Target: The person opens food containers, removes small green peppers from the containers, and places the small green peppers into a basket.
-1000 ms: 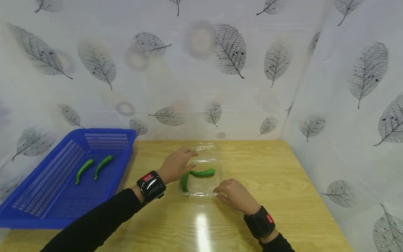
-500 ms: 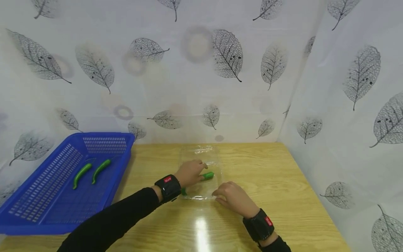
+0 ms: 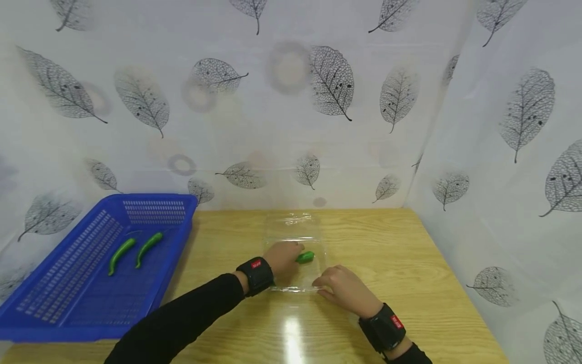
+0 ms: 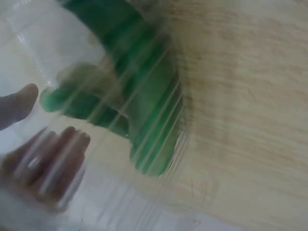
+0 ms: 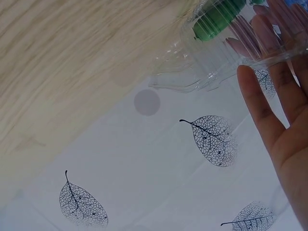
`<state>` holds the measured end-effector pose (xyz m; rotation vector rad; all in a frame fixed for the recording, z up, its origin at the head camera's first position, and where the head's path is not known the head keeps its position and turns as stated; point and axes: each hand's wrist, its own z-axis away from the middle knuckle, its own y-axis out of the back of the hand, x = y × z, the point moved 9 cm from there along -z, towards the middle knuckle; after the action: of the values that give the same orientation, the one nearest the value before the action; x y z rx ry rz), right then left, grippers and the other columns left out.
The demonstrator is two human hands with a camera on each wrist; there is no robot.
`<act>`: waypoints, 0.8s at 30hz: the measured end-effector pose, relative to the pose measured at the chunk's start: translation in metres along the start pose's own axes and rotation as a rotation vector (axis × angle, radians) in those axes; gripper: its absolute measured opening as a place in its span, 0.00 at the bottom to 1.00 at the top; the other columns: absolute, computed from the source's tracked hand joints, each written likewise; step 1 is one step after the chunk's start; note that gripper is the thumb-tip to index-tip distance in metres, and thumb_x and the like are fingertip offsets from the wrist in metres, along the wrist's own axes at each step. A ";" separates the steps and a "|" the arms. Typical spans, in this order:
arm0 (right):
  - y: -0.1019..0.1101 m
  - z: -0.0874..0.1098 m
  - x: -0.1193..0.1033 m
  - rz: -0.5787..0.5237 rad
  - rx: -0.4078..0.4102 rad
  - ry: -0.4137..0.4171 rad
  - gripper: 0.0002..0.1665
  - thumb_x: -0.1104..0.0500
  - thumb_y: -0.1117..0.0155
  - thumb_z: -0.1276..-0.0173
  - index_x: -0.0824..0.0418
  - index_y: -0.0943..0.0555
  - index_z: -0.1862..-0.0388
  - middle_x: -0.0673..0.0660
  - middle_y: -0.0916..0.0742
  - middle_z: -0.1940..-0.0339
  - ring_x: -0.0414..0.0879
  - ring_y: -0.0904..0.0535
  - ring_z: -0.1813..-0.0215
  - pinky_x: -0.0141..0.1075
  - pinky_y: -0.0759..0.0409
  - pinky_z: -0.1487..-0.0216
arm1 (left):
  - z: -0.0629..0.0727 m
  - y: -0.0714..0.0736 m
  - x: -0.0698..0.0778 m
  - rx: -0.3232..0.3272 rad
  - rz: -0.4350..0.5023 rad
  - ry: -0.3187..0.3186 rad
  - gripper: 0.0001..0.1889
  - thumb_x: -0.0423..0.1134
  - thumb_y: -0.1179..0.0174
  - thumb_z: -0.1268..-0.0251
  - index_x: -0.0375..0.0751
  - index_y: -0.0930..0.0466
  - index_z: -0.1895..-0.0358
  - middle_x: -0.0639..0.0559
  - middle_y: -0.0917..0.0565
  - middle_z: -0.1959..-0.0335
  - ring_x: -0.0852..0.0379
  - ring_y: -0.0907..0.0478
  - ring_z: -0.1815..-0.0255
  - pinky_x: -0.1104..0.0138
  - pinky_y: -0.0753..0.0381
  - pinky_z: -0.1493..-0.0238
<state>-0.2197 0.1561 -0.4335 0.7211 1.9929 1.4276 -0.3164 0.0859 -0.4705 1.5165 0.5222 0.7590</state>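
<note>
A clear plastic clamshell box [image 3: 295, 289] sits on the table, its lid lying open toward the wall. Two green chili peppers are in it. The left hand [image 3: 283, 255] reaches over the box; it covers most of one chili pepper [image 3: 305, 257] and hides the other in the head view. Through the ridged plastic, the left wrist view shows this second green chili pepper [image 4: 151, 110] along the side wall. A thumb and fingers stand apart near the tip of the crosswise one. At the near right corner, the right hand [image 3: 347, 289] pinches the box's rim.
At the left stands a blue slotted plastic basket [image 3: 182, 242] with two curved green chili peppers [image 3: 122, 255] on its floor. The wood-grain table [image 3: 382, 247] ends at a white leaf-print curtain [image 3: 273, 126] behind and on the right.
The left hand has moved rightward and down into the box, over the two chili peppers, which were in plain sight a second ago. The right hand stays at its corner.
</note>
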 end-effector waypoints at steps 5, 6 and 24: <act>-0.003 0.000 0.002 -0.006 -0.016 0.005 0.10 0.59 0.28 0.47 0.54 0.13 0.64 0.46 0.12 0.67 0.38 0.17 0.63 0.37 0.21 0.54 | 0.000 -0.007 -0.002 -0.014 0.033 0.024 0.21 0.36 0.36 0.49 0.43 0.24 0.49 0.52 0.18 0.58 0.56 0.21 0.59 0.65 0.21 0.55; -0.003 0.000 0.002 -0.005 -0.014 0.010 0.10 0.59 0.28 0.47 0.54 0.13 0.64 0.46 0.12 0.67 0.38 0.17 0.63 0.37 0.21 0.55 | 0.000 -0.008 -0.002 -0.009 0.033 0.023 0.21 0.36 0.36 0.49 0.44 0.24 0.48 0.52 0.18 0.58 0.56 0.21 0.59 0.65 0.22 0.56; -0.002 0.001 0.001 0.018 -0.011 -0.002 0.10 0.57 0.28 0.47 0.53 0.13 0.64 0.45 0.12 0.68 0.36 0.18 0.64 0.36 0.21 0.55 | 0.005 -0.021 -0.003 0.097 -0.091 -0.039 0.19 0.44 0.35 0.46 0.45 0.23 0.50 0.54 0.20 0.63 0.58 0.21 0.63 0.67 0.22 0.61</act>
<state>-0.2203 0.1565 -0.4360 0.7371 1.9799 1.4464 -0.3123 0.0824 -0.4914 1.5831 0.6018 0.6405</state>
